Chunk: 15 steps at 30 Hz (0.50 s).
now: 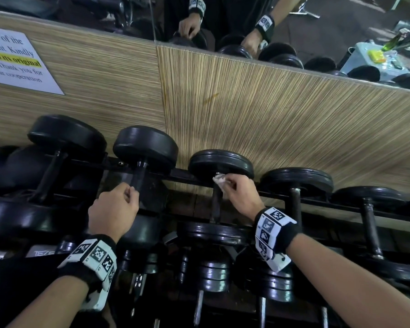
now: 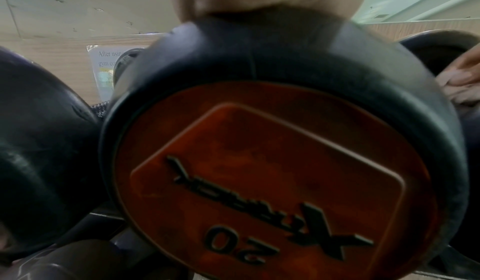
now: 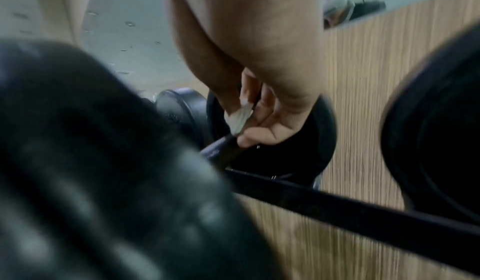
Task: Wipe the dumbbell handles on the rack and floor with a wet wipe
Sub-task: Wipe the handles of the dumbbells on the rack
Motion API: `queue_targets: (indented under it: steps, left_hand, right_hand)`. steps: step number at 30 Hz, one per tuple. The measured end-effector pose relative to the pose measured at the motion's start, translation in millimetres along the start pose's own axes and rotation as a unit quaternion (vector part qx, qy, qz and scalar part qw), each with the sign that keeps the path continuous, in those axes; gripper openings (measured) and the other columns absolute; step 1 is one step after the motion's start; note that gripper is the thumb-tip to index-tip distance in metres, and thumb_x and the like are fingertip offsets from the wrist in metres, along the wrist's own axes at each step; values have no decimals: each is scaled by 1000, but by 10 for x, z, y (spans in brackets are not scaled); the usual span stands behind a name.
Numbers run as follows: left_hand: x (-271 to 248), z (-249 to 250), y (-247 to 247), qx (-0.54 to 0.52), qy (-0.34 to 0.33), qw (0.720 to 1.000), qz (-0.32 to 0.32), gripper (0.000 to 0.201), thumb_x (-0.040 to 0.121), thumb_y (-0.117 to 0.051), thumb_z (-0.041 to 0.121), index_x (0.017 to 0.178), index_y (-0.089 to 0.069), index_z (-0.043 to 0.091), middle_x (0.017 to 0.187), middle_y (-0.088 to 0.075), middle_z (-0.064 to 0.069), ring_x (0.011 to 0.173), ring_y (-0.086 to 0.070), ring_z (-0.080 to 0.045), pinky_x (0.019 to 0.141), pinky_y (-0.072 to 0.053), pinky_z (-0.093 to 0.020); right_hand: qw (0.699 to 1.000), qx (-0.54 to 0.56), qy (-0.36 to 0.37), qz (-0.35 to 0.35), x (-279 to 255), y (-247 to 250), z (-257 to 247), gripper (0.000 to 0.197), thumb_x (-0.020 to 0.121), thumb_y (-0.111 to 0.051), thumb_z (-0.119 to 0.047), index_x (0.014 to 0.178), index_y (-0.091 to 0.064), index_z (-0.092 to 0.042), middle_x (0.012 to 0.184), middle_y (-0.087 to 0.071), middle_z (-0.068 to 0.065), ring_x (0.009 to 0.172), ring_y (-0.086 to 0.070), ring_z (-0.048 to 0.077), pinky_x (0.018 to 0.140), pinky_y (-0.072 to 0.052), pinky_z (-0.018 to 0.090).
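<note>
Two hands work the rack's (image 1: 282, 194) back rail: the right hand (image 1: 240, 192) pinches the wet wipe (image 1: 219, 179) around one dumbbell handle (image 1: 215, 204); the left hand (image 1: 114, 209) curls around the neighbouring handle (image 1: 139, 177).

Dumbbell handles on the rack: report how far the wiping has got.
Nothing visibly marks any handle as done. In hand: the right hand presses a crumpled white wet wipe on the top of the third dumbbell's dark metal handle; the left hand holds the neighbouring thick black handle. The lower-row dumbbells remain.
</note>
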<state>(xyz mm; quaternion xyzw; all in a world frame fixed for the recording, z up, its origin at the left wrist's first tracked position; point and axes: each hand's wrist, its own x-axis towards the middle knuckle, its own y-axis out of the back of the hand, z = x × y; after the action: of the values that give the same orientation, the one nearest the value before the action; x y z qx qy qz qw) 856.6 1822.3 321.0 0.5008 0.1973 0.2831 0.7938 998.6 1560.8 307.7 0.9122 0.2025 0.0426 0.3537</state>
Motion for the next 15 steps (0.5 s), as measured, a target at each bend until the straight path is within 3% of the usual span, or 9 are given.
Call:
queue_targets:
  steps: [2,5,7,9,11,13,15]
  left_hand:
    - [-2,1,-1,-1,5,1000,3,29,99,-50,31,74,-57,17,59,-54,1,48,-37,-15,54,-29,-31]
    - [10,-4,-11,1,7,1000,4,29,98,-50,33,74,-57,19,61,-56,0,49,-38,-16,56,-31,-32]
    - [13,-10,-18,0,7,1000,3,29,98,-49,33,74,-56,20,63,-58,-1,50,-39,-17,55,-31,-31]
    - [9,-19,-26,3,7,1000,3,29,98,-49,33,74,-56,20,62,-59,0,50,-41,-18,55,-32,-31]
    - [9,-16,-28,3,5,1000,3,29,98,-49,33,74,-56,20,61,-58,0,50,-42,-18,54,-32,-31]
    - [14,-19,-29,4,5,1000,-1,29,99,-49,33,74,-56,21,61,-58,1,51,-44,-19,55,-33,-32]
    - [12,-21,-35,7,7,1000,-2,29,99,-49,33,73,-55,20,61,-58,0,52,-45,-21,56,-34,-32]
  right_hand:
    - [999,23,-1,-41,-12,7,-10,16,98,-62,-16,92,-76,-22,97,-69,-19,86,-59,-14,86,-46,6]
    - [983,11,-1,-183,-88,17,59,35,97,-63,-16,64,-63,-26,97,-74,-14,92,-66,-9,91,-51,16]
    - [959,-58,14,-276,-136,9,55,25,98,-63,-16,73,-70,-19,98,-76,-8,93,-68,-2,86,-50,17]
    - [940,-81,24,-330,-147,-1,22,14,97,-64,-14,91,-77,-10,101,-77,-6,90,-66,-8,86,-50,13]
    - [953,-43,17,-301,-110,18,6,13,97,-65,-14,91,-76,-10,93,-76,-8,79,-65,-11,81,-55,16]
    - [986,-20,1,-168,-28,72,-13,17,99,-63,-26,93,-75,-15,84,-73,-9,74,-67,-3,75,-59,30]
    - [995,-96,6,-36,59,106,-29,20,100,-59,-33,107,-74,-22,96,-75,-4,90,-70,14,81,-57,42]
